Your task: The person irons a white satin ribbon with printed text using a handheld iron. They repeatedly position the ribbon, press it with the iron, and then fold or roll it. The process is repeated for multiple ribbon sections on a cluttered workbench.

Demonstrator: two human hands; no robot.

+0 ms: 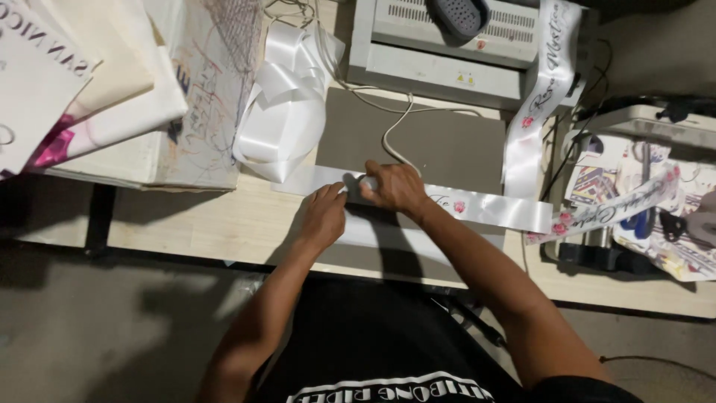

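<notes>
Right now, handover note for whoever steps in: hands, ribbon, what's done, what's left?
Left hand: grip pinching the white satin ribbon flat on the grey mat.
Right hand: pressing the same ribbon beside the left hand.
Ribbon runs from the loose coil rightward; the stretch right of the hands is printed with script and roses.
A printed strip hangs over the laminator-like machine.
Left: the blank coil.

Light was dim and warm, falling from above; glare shone off the white ribbon (477,207) right of the fingers (337,191), dark shadows lay below them, edges slightly soft.
</notes>
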